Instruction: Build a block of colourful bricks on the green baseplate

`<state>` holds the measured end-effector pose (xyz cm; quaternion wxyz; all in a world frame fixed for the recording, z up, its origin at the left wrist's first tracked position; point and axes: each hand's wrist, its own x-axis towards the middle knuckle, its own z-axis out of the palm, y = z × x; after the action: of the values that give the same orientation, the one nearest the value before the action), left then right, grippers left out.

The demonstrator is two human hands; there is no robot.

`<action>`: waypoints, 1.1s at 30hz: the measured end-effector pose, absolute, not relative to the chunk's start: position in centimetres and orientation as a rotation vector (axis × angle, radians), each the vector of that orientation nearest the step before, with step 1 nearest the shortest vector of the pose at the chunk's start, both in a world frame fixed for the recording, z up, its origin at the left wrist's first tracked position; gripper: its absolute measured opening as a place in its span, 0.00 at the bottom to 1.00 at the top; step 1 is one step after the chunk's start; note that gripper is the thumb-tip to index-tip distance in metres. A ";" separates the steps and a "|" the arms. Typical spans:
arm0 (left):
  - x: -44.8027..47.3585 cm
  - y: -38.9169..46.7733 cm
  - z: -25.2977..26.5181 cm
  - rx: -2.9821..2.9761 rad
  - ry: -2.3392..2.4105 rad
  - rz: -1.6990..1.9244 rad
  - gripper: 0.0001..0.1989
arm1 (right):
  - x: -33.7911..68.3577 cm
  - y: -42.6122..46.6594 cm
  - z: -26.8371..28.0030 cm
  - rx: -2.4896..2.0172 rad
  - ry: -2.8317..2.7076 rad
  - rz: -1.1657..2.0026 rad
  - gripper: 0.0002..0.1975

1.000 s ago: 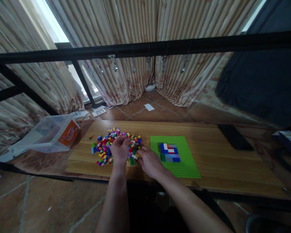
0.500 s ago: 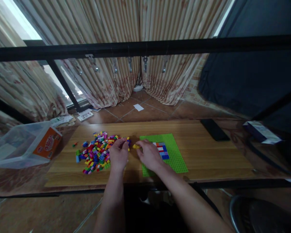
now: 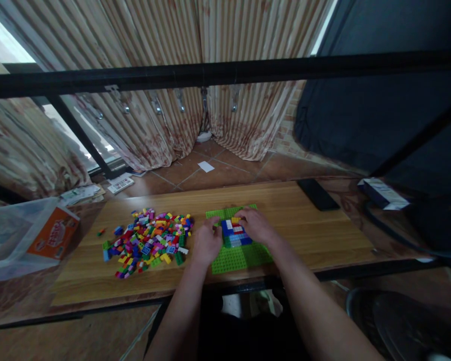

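Observation:
My right hand [image 3: 254, 224] is closed on a small yellow brick [image 3: 235, 220] at the back edge of a low block of joined bricks [image 3: 236, 232] in blue, white, red and light blue. That block sits on a green baseplate [image 3: 225, 261]. At the plate's left edge, my left hand [image 3: 207, 241] has thumb and finger bent together beside the bricks. Whatever it holds, if anything, is too small to make out. A heap of loose, many-coloured bricks [image 3: 154, 238] spreads over the wooden board to the left of this hand.
The wooden board [image 3: 285, 255] carries a black phone [image 3: 318, 194] at its back right. A clear plastic bin [image 3: 13, 240] with an orange label stands off its left end. A dark box [image 3: 383, 193] lies past the right end. A black rail [image 3: 225, 74] crosses in front.
My right hand has brought the yellow brick to the joined bricks. My left hand has moved right, from the loose heap to the baseplate. The camera view has shifted slightly right.

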<state>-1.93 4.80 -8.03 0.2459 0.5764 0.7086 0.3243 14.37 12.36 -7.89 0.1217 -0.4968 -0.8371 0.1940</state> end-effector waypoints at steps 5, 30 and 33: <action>-0.8 4.9 -7.9 1.741 1.925 0.777 0.20 | 14.1 12.4 -7.8 -1.378 -2.500 0.582 0.12; 1.4 4.1 -8.3 2.115 2.083 0.407 0.23 | 14.2 12.6 -8.0 -1.305 -2.447 0.641 0.12; 1.7 4.1 -8.0 2.106 2.094 0.382 0.22 | 14.1 12.7 -8.3 -1.336 -2.424 0.663 0.12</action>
<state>1.73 4.08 -8.00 0.0737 0.7015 0.6973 0.1272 14.11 12.68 -8.28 0.1470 -0.4644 -0.8425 0.2302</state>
